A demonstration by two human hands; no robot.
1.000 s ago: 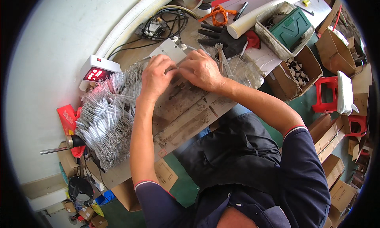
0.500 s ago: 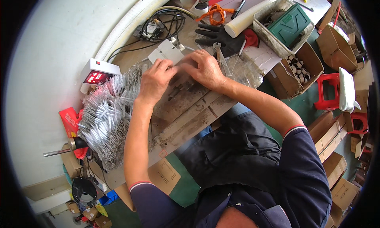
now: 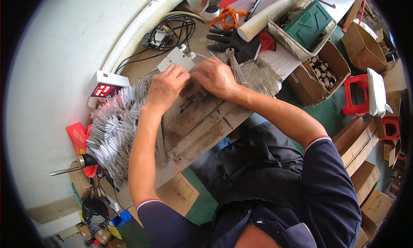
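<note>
My left hand (image 3: 165,88) and my right hand (image 3: 215,79) are close together over the workbench, fingertips nearly meeting. Both sets of fingers are bent in a pinch. Whatever they hold is hidden behind them. Just beyond the fingertips sits a pale metal plate (image 3: 177,58) with white fittings and a thin tube. Small dark metal parts (image 3: 192,101) lie on the stained bench surface (image 3: 174,125) below my hands. Left of my left forearm is a large heap of thin wire pieces (image 3: 112,134), many with white middles.
A white box with a red display (image 3: 107,85) stands behind the heap. Coiled black cable (image 3: 183,26) lies at the back. To the right are a wrench (image 3: 235,64), a dark glove (image 3: 241,45), a white pipe (image 3: 251,29) and a tub (image 3: 301,52) holding a green case (image 3: 310,24).
My hands stay together at the plate, with only small finger movements. The whole view has shifted slightly, moving the bench things a little to the left.
</note>
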